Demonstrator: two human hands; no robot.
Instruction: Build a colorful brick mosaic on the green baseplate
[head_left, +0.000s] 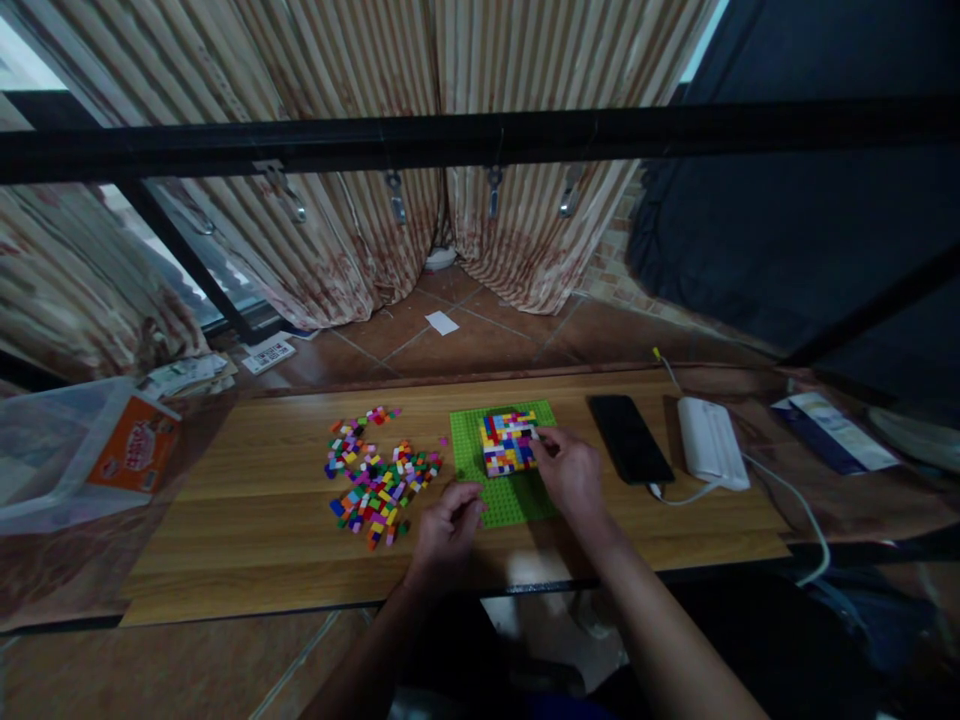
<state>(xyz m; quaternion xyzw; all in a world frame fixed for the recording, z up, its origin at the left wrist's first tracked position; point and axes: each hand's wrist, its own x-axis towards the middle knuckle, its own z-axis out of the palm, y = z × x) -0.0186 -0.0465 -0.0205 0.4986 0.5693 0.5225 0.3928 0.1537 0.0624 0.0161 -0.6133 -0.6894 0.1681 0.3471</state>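
A green studded baseplate (517, 508) lies on the wooden table, bearing a low block of many-coloured toy bricks (507, 455). At that block's right side is my right hand (571, 475), thumb and forefinger pinched on a small pale toy brick (535, 434). My left hand (448, 530) hovers by the baseplate's lower left edge. Its fingers are curled together, with a speck of pink at the tips too small to name. Left of the baseplate spreads a pile of loose bricks (386, 485) in mixed colours.
Right of the baseplate lie a black phone (630, 438) and a white power bank (712, 443) joined by a cable. A clear plastic bin (60, 450) with an orange label stands at the left. A dark metal rail (450, 138) crosses before striped curtains (352, 240).
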